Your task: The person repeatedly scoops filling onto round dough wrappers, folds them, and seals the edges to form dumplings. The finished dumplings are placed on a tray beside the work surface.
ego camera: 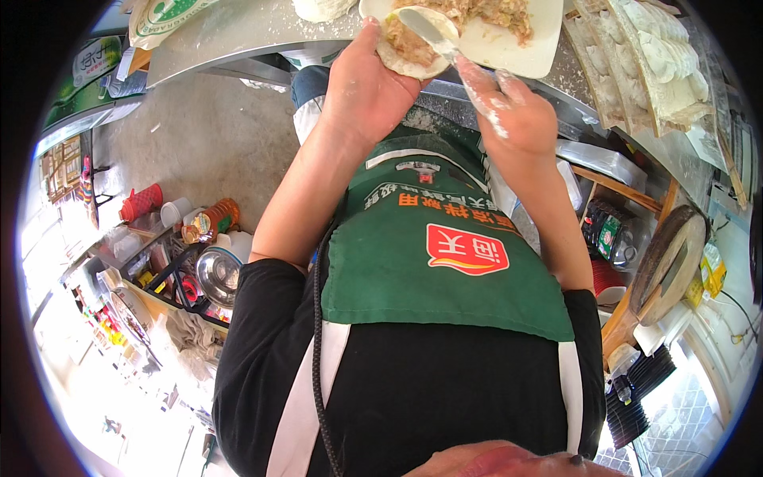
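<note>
On the fingers and palm of my left hand [372, 89] lies a round dough wrapper [405, 67], with minced filling [411, 43] spread over its middle. My right hand [515, 110], floury along the fingers, grips a flat metal spatula [422, 27]. Its blade rests over the filling on the wrapper. Just beyond both hands, a white tray [524, 62] carries more of the pale minced filling [498, 18]; the top frame edge cuts it off.
A lump of floured dough [322, 7] sits on the steel worktop [238, 45], near a printed bag [161, 21]. Floury wooden boards [620, 71] at the right hold rows of dumplings [661, 45]. Below them are a round wooden chopping board [670, 265] and a shelf [620, 188].
</note>
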`<state>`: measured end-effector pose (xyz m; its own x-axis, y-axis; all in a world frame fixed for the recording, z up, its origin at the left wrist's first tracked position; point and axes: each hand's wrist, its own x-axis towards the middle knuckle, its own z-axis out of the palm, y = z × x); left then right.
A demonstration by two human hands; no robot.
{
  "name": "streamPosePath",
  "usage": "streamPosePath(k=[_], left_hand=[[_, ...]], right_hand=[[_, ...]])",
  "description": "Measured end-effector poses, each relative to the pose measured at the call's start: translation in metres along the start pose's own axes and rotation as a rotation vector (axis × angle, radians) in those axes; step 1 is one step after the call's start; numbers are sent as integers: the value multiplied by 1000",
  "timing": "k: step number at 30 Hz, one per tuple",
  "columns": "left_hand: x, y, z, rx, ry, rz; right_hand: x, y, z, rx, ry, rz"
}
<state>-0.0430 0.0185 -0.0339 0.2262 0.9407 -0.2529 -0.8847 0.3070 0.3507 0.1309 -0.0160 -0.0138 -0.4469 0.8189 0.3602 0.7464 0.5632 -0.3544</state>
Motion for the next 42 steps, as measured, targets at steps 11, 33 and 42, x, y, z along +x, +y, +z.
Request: streamPosePath(k=[11, 33, 42], left_hand=[[3, 14, -13, 55, 29, 47], [5, 7, -10, 194, 17, -55], [10, 20, -21, 186, -27, -95]], right_hand=[[-12, 14, -16, -79, -69, -139], [0, 9, -5, -144, -107, -78], [-4, 25, -33, 593, -304, 295]])
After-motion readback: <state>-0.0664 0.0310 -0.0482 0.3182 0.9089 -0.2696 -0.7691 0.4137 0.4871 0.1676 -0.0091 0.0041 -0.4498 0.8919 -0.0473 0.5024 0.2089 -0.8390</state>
